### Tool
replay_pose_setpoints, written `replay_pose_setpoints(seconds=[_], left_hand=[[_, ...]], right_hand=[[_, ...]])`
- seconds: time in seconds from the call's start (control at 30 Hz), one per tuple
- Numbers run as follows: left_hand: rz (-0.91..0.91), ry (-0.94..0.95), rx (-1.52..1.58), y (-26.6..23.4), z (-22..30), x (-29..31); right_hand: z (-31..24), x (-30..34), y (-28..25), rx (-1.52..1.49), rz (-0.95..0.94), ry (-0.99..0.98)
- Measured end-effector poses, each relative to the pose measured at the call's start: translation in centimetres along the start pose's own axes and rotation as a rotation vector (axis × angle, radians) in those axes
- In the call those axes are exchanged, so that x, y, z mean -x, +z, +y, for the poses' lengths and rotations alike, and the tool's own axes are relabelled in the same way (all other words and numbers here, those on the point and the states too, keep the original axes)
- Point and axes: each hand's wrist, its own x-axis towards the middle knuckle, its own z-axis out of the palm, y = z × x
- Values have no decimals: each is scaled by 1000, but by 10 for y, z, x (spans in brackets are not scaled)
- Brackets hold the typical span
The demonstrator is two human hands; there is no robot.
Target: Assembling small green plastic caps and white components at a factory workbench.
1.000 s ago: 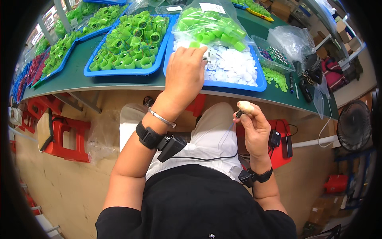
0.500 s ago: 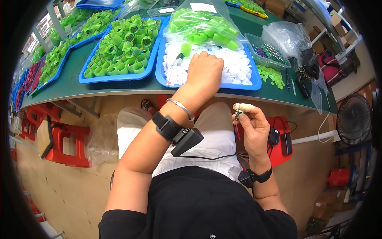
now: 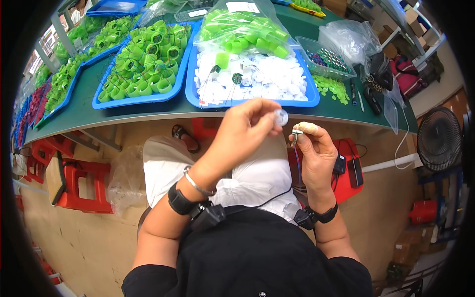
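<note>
My left hand [image 3: 247, 123] pinches a round white translucent plastic piece [image 3: 281, 117] over my lap, just in front of the table edge. Close to its right, my right hand [image 3: 316, 151] grips a small circuit board [image 3: 296, 133] between thumb and a forefinger wrapped in pale tape. Thin wires hang down from this board. Beyond my hands, a blue tray [image 3: 252, 103] holds a heap of white plastic pieces [image 3: 279, 76]. On that heap lie a dark round board with wires [image 3: 237, 78], a green sleeve [image 3: 222, 60] and a bag of green sleeves [image 3: 257, 30].
Left of it stands a blue tray [image 3: 133, 101] full of green sleeves with wires. A clear box [image 3: 329, 67] of small boards, green discs [image 3: 331, 89] and pens lie at right. A red stool [image 3: 344, 190] carries a black device; a black fan [image 3: 438, 138] stands at far right.
My left hand has come back from the white heap toward my right hand, now with a white plastic piece in its fingers. My right hand stays nearly in place with the board.
</note>
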Motion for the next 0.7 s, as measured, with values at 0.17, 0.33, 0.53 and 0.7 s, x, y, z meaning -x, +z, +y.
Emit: replay_pose_setpoints(seconds=[0.17,0.33,0.53,0.7], left_hand=[[11,-98,214,9,-9,25],[27,-146,332,6,-23,30],[-9,-195,337,8,-27,37],[15,-178,326,13,-28,40]], right_hand=[[1,3,9,85,-21,-69],[4,5,7,14,-82,44],[11,4,3,-38,-102,79],[5,6,9,-15,-88,73]])
